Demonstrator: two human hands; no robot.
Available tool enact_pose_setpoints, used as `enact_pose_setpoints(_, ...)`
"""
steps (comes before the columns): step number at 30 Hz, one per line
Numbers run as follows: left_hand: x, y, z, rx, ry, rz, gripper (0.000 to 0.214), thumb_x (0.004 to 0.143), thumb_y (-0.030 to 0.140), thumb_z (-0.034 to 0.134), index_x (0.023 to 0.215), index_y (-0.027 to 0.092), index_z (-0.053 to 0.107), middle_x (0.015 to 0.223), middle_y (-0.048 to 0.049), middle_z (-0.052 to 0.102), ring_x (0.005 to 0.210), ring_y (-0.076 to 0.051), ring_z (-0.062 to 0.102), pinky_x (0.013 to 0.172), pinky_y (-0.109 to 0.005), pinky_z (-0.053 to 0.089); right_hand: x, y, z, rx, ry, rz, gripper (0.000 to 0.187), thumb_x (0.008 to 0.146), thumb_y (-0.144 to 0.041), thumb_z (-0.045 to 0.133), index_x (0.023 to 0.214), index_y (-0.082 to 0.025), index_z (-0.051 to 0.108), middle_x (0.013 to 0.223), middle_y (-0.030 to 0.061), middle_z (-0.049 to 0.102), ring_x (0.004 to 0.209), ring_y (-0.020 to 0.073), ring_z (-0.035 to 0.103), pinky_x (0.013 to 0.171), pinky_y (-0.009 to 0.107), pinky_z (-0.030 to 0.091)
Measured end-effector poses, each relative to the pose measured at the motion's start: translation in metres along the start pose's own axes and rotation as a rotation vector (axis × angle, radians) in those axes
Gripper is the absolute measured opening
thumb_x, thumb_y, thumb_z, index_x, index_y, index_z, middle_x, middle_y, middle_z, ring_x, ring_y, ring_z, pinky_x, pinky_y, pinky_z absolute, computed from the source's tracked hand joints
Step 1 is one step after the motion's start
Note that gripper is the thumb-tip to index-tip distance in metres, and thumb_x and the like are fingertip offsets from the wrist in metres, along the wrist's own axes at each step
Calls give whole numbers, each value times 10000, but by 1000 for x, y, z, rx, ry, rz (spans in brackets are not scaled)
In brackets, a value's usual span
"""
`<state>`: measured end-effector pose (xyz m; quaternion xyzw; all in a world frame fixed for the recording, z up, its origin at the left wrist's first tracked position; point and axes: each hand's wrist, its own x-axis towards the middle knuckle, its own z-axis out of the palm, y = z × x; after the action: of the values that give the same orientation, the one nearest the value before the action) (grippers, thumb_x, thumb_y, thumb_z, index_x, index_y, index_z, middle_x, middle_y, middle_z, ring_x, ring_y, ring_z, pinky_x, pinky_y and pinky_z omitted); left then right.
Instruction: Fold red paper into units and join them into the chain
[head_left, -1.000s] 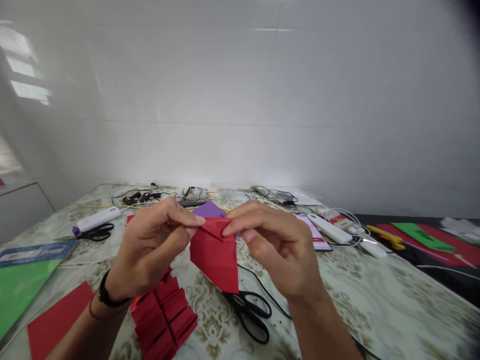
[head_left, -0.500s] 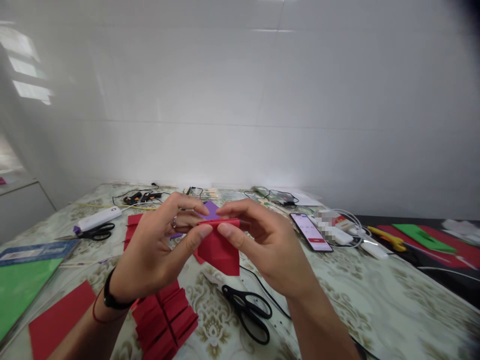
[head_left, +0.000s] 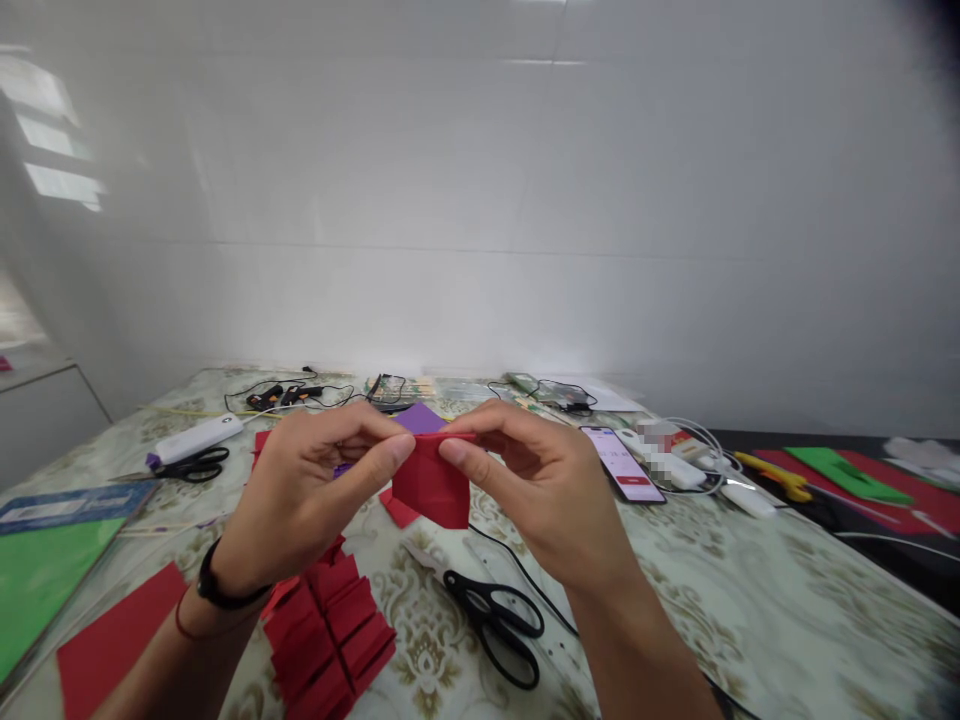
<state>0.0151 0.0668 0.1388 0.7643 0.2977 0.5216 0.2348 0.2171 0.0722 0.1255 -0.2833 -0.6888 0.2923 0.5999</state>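
Note:
Between my two hands hangs a small folded piece of red paper [head_left: 432, 490], raised above the table. My left hand [head_left: 322, 490] pinches its top edge from the left, thumb towards me. On the right, my right hand [head_left: 532, 480] pinches the same folded edge with thumb and fingers. Behind it shows a purple paper [head_left: 420, 418]. Below my left hand lie several folded red paper pieces [head_left: 330, 630] in rows. A pair of black-handled scissors [head_left: 487, 610] rests below the held paper, blades pointing up and left.
A flat red sheet [head_left: 124, 640] and a green pack [head_left: 56, 570] lie at the left. Farther back are a white power bank-like device [head_left: 196, 438] and second scissors [head_left: 196, 465]. Towards the right are a phone [head_left: 622, 465], white cables [head_left: 697, 455] and a yellow-handled tool [head_left: 780, 478].
Both hands, still holding the red paper, have shifted slightly; the paper's hanging flap has moved up and a little left. My left hand's fingers have curled closer to the folded edge.

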Motion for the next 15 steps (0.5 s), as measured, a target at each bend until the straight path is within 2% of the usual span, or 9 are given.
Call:
enact_pose_setpoints(6,1,-1,5,0,-13,-50,107,926,195,727,845,204,796,744,9,796,631,-109,714,570,-145,544,1,-1,1,-38,-42,1,76,904,-226,758,840,-227,799,814,-13,784,766,135,706,718,260,551)
enact_pose_setpoints(10,1,-2,3,90,4,-4,129,937,210,727,845,216,817,750,11,804,639,-101,705,588,-144,533,1,-2,-2,-60,-71,18,101,924,-240,743,848,-227,809,826,-4,801,780,150,716,722,274,551)
enact_pose_setpoints(15,2,-2,3,91,19,-43,136,934,249,738,829,206,813,741,1,810,635,-112,724,573,-145,537,0,0,-1,-127,-9,-13,137,926,-213,737,796,-223,779,772,-7,771,748,155,696,713,291,542)
